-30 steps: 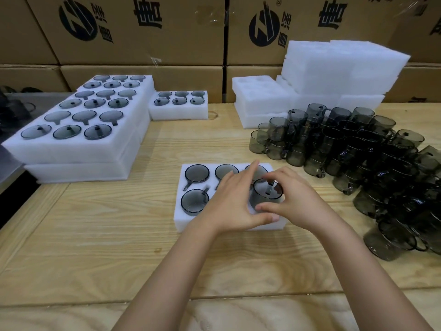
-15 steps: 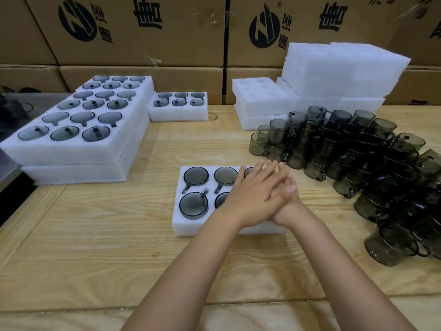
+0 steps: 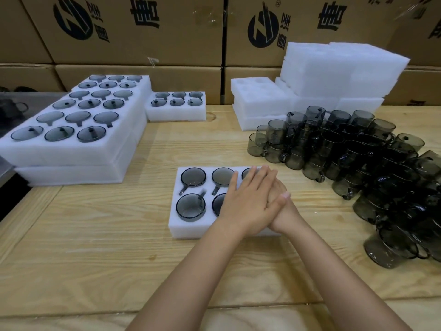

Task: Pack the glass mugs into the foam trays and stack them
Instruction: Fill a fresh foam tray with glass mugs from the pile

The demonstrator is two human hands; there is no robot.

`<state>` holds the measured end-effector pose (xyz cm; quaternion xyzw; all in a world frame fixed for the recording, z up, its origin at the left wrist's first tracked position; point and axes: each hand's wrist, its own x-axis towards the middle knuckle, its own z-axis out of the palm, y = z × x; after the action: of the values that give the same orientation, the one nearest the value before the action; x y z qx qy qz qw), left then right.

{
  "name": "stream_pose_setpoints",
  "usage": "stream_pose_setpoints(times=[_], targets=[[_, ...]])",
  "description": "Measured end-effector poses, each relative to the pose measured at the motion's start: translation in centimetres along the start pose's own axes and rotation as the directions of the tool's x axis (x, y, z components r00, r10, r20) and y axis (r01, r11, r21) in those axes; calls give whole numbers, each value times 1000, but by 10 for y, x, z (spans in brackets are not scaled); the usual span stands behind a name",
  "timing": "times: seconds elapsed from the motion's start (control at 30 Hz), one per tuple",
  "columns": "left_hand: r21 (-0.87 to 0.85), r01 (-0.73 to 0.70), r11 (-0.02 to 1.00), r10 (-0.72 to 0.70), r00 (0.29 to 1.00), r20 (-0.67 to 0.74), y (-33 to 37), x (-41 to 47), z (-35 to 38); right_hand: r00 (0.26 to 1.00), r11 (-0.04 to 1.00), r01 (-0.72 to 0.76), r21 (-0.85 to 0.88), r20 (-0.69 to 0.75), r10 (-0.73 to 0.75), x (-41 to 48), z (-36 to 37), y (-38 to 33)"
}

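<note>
A white foam tray (image 3: 191,231) lies in the middle of the wooden surface (image 3: 95,247), with dark glass mugs sunk into its holes. Two mugs (image 3: 193,176) on its left side show in full, and the two middle ones are partly covered. The right column is almost wholly hidden under the person's hands.

The left hand (image 3: 248,206) lies palm down on top of the right hand (image 3: 282,211), and both press flat on the tray's right part. The left fingers (image 3: 253,180) are straight and close together. Their tips reach the tray's far edge, over the far right mug. The right fingers are mostly hidden beneath; what shows lies flat too, and the right thumb rests against the edge of the left hand. Neither hand grips anything.

To the right, well apart from the tray, a crowd of loose mugs (image 3: 358,158) stands on the surface. Behind it are piles of empty foam trays (image 3: 341,68). At the far left sits a stack of filled trays (image 3: 71,154), with one small filled tray (image 3: 176,113) just beside it. Cardboard boxes (image 3: 143,32) line the back.
</note>
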<state>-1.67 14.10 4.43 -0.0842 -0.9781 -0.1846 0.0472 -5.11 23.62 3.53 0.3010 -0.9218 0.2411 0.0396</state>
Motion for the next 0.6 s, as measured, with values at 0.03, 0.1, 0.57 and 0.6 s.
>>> stream_pose_setpoints(times=[0.03,0.1,0.57,0.6], targets=[[-13,-4,1000,4,1000,-2,3,-1,1,995,968,-6,251,-94,31,-3,1,-1],[-23,-7,1000,7,1000,28,7,1,4,974,821,-5,571,-183,133,-10,4,0],[-68,-40,997,-11,785,-619,-42,-39,-36,783,652,-287,702,-221,582,-59,35,-10],[-209,46,977,-173,746,-643,-60,-45,-44,766,657,-322,681,-221,604,-59,37,-11]])
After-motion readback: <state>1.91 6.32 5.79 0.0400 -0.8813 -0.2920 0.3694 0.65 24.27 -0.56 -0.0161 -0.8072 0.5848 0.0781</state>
